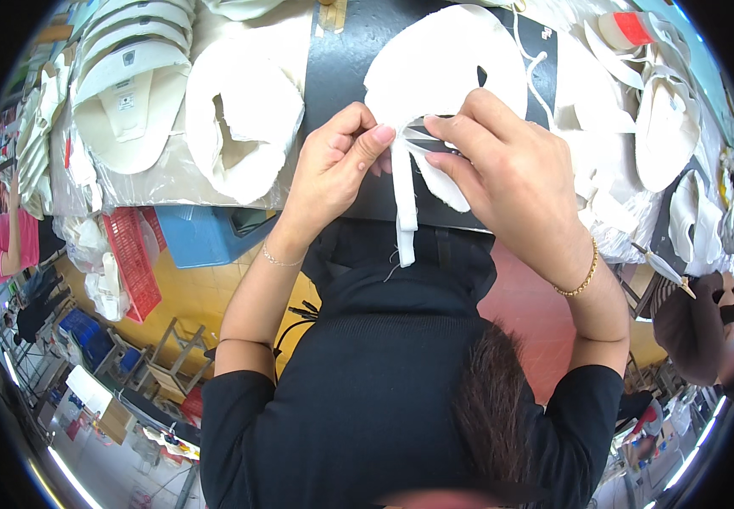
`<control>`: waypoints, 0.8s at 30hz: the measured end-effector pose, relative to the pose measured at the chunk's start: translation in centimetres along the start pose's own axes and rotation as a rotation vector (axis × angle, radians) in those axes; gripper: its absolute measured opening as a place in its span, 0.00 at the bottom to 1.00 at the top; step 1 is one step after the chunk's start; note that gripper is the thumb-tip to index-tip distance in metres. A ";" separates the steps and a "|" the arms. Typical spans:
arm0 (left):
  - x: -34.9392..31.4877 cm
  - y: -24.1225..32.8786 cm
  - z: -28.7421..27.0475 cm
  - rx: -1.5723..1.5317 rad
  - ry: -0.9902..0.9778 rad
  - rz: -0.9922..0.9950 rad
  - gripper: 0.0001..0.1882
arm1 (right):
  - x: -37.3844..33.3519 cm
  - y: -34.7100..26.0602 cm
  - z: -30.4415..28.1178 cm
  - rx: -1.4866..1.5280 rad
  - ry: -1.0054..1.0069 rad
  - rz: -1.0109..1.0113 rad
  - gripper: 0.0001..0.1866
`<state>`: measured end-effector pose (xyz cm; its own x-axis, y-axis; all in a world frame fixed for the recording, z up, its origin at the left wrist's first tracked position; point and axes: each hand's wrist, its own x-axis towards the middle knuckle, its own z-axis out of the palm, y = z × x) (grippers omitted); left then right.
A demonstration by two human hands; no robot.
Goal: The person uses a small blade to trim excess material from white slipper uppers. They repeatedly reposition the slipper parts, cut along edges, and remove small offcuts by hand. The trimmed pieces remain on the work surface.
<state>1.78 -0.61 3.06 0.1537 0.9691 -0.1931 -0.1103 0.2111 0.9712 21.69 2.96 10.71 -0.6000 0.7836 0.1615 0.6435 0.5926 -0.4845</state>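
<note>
A white, padded fabric piece [435, 64] with a rounded outline and a dark slit, resembling a shoe upper, lies on a black board [341, 72] in front of me. At its near edge my left hand [340, 157] pinches the cloth between thumb and fingers. A narrow white strip [404, 204] with frayed threads hangs down from that spot over the board's near edge. Just to the right, my right hand [507, 157] is closed with thumb and forefinger at the edge of the piece. What lies between those fingertips is partly hidden.
Stacked cream shoe uppers [133, 97] and a white fabric piece [244, 110] lie to the left. More white pieces [668, 127] and a small pair of snips [664, 267] are on the right. Below the table are a blue stool [201, 237] and a red basket [133, 263]. Other people sit at both sides.
</note>
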 end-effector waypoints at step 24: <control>-0.1 0.9 1.1 0.022 -0.031 0.067 0.13 | 0.0 -0.8 -1.3 -0.222 0.002 -0.123 0.07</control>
<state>2.71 -0.64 4.11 0.1774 0.9763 -0.1236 -0.0996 0.1427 0.9847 21.76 2.77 12.17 -0.6795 0.7030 0.2097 0.6543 0.7100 -0.2603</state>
